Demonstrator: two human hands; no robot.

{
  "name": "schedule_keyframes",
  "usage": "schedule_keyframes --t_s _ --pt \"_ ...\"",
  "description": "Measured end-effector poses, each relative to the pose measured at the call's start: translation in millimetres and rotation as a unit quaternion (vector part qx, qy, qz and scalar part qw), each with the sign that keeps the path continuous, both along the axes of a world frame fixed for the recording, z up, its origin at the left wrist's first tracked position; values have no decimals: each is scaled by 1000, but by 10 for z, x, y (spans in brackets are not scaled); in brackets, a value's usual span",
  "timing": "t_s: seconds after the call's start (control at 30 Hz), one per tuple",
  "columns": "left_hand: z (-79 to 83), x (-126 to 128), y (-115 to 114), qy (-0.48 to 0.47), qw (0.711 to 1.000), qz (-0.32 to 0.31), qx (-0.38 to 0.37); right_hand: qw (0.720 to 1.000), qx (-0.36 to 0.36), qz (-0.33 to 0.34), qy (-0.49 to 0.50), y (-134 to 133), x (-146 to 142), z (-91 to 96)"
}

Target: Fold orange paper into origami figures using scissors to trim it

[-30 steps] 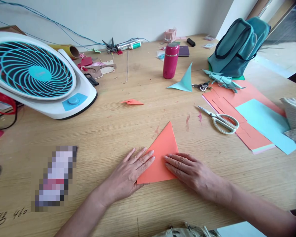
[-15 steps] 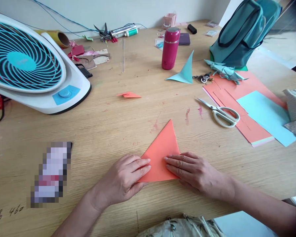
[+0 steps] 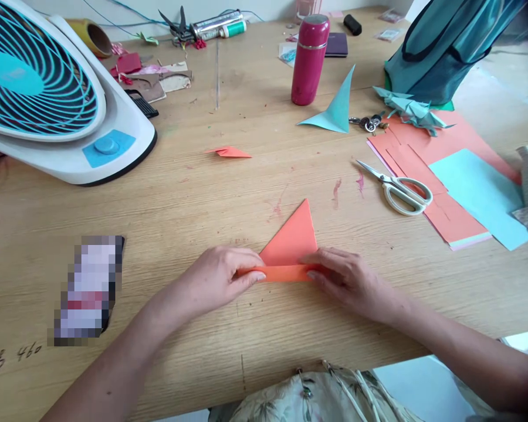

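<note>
An orange paper triangle (image 3: 294, 237) lies on the wooden table (image 3: 246, 193) right in front of me, its tip pointing away. Its near edge is lifted and rolled over into a narrow band. My left hand (image 3: 217, 278) pinches the left end of that band with curled fingers. My right hand (image 3: 343, 278) pinches the right end in the same way. Both hands hold the paper's near edge a little off the table.
A white and teal fan (image 3: 48, 99) stands at the far left. Scissors (image 3: 400, 190) lie on orange and blue paper sheets (image 3: 457, 181) at the right. A pink bottle (image 3: 308, 61), a blue folded paper (image 3: 337, 111), a small orange fold (image 3: 229, 152) and a teal bag (image 3: 444, 47) sit farther back.
Both hands went from lying flat on the triangle to pinching its near edge, which is now lifted and turned over away from me. The view has tipped downward.
</note>
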State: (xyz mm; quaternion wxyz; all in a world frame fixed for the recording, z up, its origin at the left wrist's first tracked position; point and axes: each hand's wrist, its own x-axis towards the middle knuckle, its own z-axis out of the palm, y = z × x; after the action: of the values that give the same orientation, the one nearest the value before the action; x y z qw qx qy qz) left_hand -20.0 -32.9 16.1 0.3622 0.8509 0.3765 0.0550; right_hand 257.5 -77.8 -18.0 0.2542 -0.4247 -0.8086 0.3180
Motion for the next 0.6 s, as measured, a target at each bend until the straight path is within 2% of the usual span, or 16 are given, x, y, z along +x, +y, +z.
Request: schedule_keyframes --t_s 0.2,0.4,0.6 --pt "-13 49 191 47 993 61 -89 997 -22 -73 7 49 2 -36" --pt "-34 103 192 49 989 111 -80 995 -38 -88 7 82 45 5" --pt "-68 102 188 54 989 128 -59 996 5 -88 -6 107 37 -5"
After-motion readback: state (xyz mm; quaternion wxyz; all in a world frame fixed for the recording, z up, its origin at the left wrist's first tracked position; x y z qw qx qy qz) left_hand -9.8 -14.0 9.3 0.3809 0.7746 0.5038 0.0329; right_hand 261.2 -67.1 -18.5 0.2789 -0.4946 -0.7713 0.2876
